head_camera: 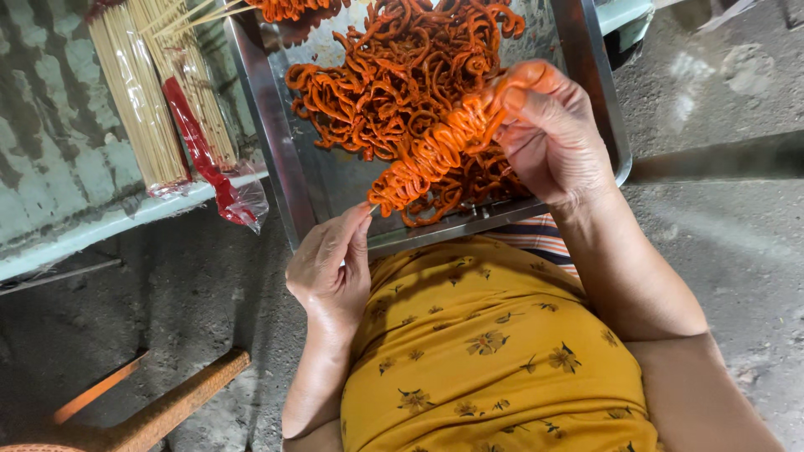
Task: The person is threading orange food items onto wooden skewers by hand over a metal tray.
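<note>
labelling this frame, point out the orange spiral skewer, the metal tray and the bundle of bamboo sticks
orange spiral skewer (435, 159), head view, middle of the coil
metal tray (272, 134), head view, left rim
bundle of bamboo sticks (138, 109), head view, middle of the wrapped pack

A single head-worn view looks steeply down from close above the person's lap. The yellow flowered garment (494, 351) fills the lower middle of the frame, a metal tray (276, 159) crosses the upper middle, and both hands sit near the centre. A concrete floor (720, 218) shows along the right and lower left edges. No second view overlaps it.
</note>
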